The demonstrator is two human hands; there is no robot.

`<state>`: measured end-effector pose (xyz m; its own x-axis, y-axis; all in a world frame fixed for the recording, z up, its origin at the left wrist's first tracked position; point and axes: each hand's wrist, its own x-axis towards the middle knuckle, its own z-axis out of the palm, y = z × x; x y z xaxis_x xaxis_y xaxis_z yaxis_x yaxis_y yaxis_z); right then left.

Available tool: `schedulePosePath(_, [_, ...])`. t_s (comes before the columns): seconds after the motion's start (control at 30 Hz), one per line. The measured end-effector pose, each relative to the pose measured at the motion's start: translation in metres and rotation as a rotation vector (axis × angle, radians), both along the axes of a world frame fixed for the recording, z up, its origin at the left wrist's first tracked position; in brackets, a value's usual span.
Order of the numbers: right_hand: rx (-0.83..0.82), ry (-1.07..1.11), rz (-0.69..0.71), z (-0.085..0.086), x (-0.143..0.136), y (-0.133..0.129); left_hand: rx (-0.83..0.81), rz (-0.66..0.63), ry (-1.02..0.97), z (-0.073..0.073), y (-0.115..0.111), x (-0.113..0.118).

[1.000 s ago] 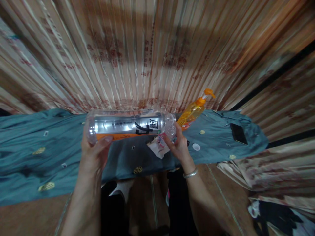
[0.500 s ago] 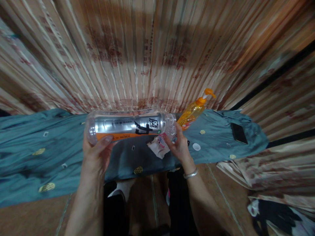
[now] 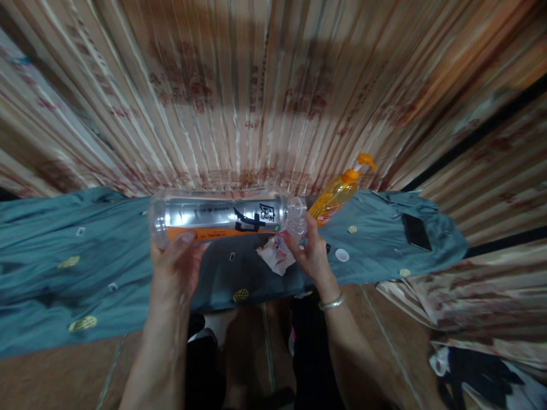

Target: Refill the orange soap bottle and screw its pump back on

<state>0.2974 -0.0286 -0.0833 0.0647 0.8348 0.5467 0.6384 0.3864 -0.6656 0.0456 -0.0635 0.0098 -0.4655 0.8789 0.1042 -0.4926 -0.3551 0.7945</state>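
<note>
A clear plastic bottle (image 3: 213, 215) with a silver and orange label lies sideways across my view, held above the cloth. My left hand (image 3: 177, 259) grips it near the base from below, thumb along the orange band. At the neck end, my right hand (image 3: 313, 253) is closed on the bottle, fingers behind it and partly hidden. A crumpled white and pink tissue (image 3: 277, 257) shows beside my right thumb; whether the thumb pinches it I cannot tell. Just beyond the right fingers is an orange pump bottle (image 3: 335, 196) of yellow liquid.
A teal patterned cloth (image 3: 106, 245) covers the long narrow surface. On it are a small white round cap (image 3: 342, 254) and a black phone (image 3: 416, 232) farther right. A pleated curtain (image 3: 239, 102) hangs close behind. Dark fabric (image 3: 482, 373) lies at the lower right.
My left hand and forearm have shifted slightly to the right along the bottle's base. The bottle and my right hand stay almost where they were.
</note>
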Motion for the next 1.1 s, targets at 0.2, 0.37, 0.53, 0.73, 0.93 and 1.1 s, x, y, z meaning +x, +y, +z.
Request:
schedulePosePath(0.2, [-0.004, -0.023, 0.002, -0.003, 0.001, 0.001, -0.001, -0.034, 0.067, -0.005, 0.002, -0.002])
schedulePosePath(0.37, [0.017, -0.026, 0.009, -0.002, 0.000, 0.002, -0.022, -0.052, 0.069, -0.010, 0.002, -0.007])
schedulePosePath(0.53, [0.019, -0.029, 0.002, -0.002, 0.000, 0.001, -0.014, -0.068, 0.088, -0.012, 0.002, -0.008])
schedulePosePath(0.73, [-0.001, -0.059, -0.013, -0.002, 0.001, 0.001, -0.034, -0.063, 0.055, -0.011, 0.002, -0.006])
schedulePosePath(0.93, [-0.005, -0.032, 0.004, -0.003, 0.001, 0.002, -0.061, -0.029, -0.004, -0.005, 0.001, -0.004])
schedulePosePath(1.1, [-0.008, -0.036, 0.004, -0.002, 0.001, 0.002, -0.049, -0.025, 0.010, -0.006, 0.002, -0.006])
